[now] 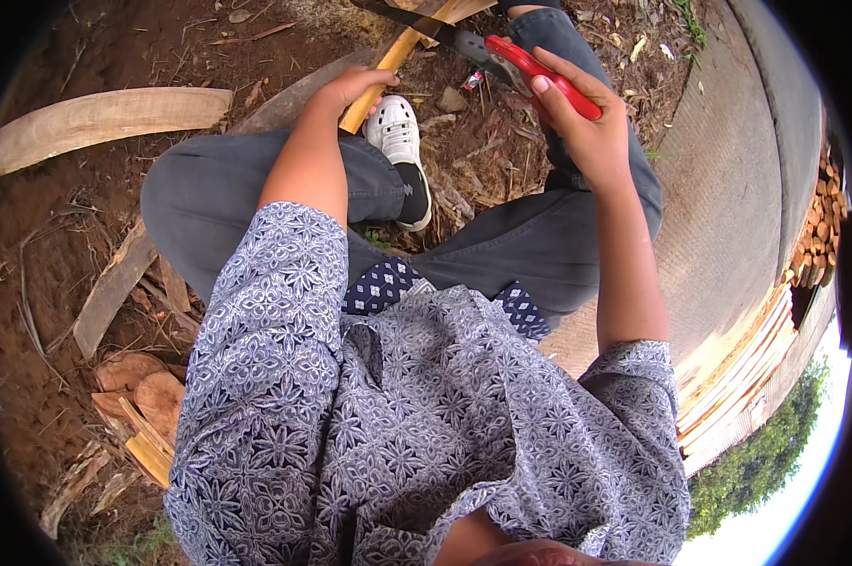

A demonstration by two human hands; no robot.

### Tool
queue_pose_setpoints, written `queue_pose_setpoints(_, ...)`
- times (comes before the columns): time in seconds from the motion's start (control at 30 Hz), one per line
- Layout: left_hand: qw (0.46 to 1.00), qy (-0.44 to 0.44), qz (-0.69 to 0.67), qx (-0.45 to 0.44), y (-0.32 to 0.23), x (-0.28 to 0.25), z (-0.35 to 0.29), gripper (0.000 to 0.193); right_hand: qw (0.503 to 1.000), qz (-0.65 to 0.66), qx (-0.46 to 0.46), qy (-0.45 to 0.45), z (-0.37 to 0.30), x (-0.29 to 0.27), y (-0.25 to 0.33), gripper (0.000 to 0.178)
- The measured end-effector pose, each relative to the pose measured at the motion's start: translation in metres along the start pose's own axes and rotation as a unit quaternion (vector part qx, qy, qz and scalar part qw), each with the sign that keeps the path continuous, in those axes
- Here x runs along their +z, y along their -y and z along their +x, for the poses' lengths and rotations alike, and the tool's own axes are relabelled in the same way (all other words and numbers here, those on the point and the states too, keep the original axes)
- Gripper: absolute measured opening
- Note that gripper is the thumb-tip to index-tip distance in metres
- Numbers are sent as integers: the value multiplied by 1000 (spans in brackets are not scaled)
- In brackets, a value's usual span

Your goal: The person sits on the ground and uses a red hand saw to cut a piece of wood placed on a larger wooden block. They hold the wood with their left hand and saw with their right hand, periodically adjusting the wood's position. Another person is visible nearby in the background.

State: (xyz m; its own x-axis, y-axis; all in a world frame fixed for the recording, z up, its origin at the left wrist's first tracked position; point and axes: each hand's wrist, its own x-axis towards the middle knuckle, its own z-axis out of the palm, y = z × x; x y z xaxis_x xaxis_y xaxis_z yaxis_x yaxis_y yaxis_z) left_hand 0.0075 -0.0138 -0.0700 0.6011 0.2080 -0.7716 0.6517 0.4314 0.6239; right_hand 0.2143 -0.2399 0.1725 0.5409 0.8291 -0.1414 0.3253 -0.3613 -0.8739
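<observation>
My left hand (358, 87) is wrapped round a yellowish wooden stick (401, 51) and holds it slanting up and away to the right. In my right hand (591, 118) is the red handle of a hand saw (562, 83), possibly a folding one. Its dark blade lies across the stick beyond my left hand, near the top edge of the view. Whether the teeth have cut into the wood I cannot tell. The stick's near end comes close to my white clog (397, 132), between my bent legs.
A curved plank (110, 123) lies on the dirt at the left. Wood offcuts (129, 377) are at the lower left, and another board (115, 288) lies beside my knee. Stacked planks (746, 368) and a pile of sticks (820, 226) stand at the right, beyond a pale ribbed surface (727, 189).
</observation>
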Motion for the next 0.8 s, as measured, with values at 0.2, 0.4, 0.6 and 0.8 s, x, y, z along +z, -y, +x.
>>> queue_pose_setpoints(0.2,978,-131,147,71,22,-10,20,58,996,52,66,16,29,-7,27,38)
queue_pose_setpoints(0.4,902,-245,294,200,-4,6,-14,64,996,63,46,-52,24,-31,0,40)
queue_pose_setpoints(0.6,945,-130,260,148,-9,-23,-11,53,997,65,12,-48,8,-29,9,35)
queue_pose_setpoints(0.8,996,5,-84,30,-18,-27,-9,46,974,177,-2,-143,-28,-36,26,38)
